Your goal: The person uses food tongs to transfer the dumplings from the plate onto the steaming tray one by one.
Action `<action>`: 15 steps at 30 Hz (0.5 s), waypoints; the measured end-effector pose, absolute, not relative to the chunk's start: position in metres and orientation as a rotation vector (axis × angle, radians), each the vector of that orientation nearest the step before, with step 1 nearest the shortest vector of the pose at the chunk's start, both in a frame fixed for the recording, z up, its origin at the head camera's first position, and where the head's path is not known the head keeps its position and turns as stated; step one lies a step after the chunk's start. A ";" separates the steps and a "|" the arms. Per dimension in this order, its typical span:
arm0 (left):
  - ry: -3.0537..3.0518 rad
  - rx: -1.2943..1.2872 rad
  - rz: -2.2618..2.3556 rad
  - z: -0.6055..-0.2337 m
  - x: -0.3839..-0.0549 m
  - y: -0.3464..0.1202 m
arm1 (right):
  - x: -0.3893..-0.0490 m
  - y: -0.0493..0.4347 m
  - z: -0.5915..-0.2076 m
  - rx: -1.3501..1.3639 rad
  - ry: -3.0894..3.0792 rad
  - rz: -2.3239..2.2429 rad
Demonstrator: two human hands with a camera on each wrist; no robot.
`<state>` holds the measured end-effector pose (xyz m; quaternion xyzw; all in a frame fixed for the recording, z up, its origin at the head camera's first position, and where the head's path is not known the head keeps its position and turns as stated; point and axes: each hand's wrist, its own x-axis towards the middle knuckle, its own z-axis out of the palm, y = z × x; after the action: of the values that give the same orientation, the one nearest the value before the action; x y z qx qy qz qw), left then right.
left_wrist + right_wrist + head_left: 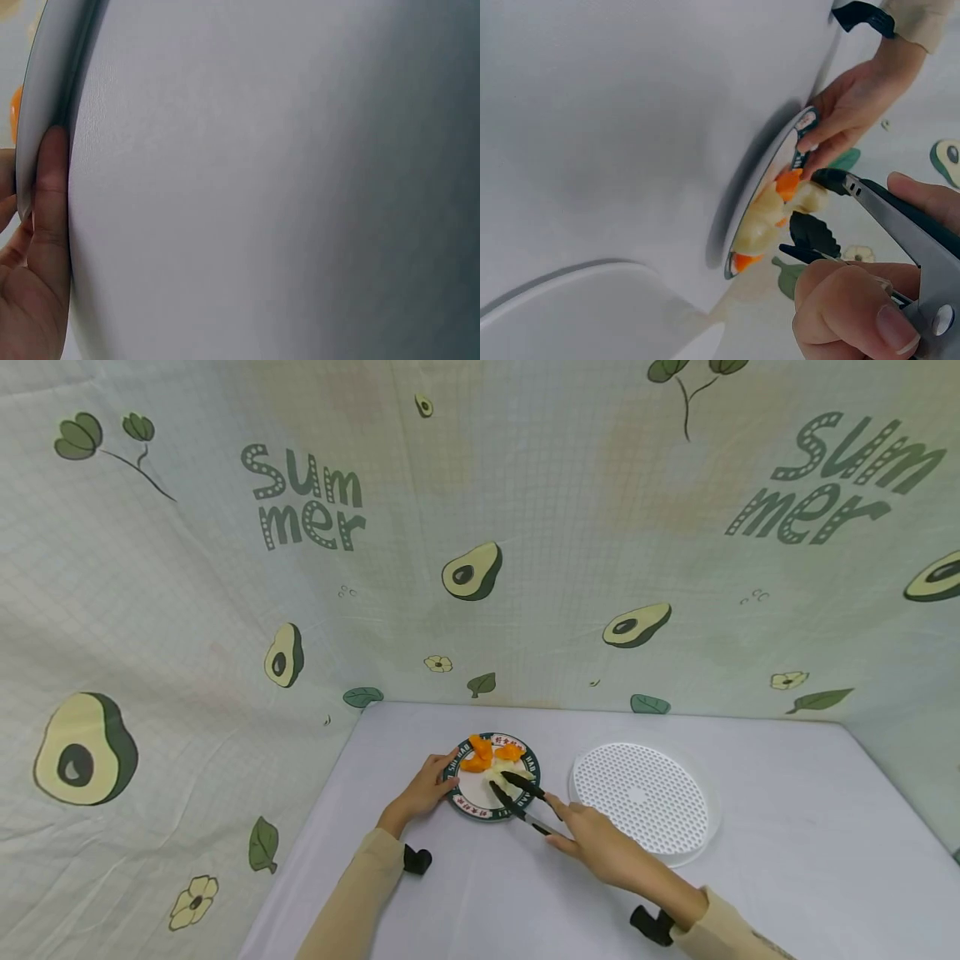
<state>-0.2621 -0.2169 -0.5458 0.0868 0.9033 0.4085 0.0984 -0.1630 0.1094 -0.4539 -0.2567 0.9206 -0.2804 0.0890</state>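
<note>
A round plate [472,790] with a dark green patterned rim carries orange pieces [475,765] at its far side and pale yellowish chunks [497,772] near its middle. My left hand [424,788] grips the plate's left rim, thumb over the edge and fingers along the outside. In my right hand [603,845] is a pair of tongs [534,822] with metal arms and black tips. The tongs are spread, their tips over the pale chunks. From the right wrist view, a pale chunk [808,197] sits right by the upper black tip [829,181].
To the right of the plate lies a round white tray [708,831] with a perforated insert [637,793]. Both stand on a white-covered table [795,827]. A cloth [555,485] printed with avocados and leaves hangs behind and at the sides.
</note>
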 end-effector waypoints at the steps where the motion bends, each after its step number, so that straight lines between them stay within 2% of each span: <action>1: 2.672 0.256 1.204 -0.546 -0.262 -0.217 | -0.162 0.111 -0.453 -0.757 2.741 -0.840; 15: 2.673 0.243 1.204 -0.540 -0.259 -0.213 | -0.160 0.154 -0.435 -0.762 2.861 -0.869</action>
<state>-0.2593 -0.2131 -0.5396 0.0822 0.9041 0.4073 0.0999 -0.1597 0.1538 -0.4353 -0.2468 0.9268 -0.2815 0.0282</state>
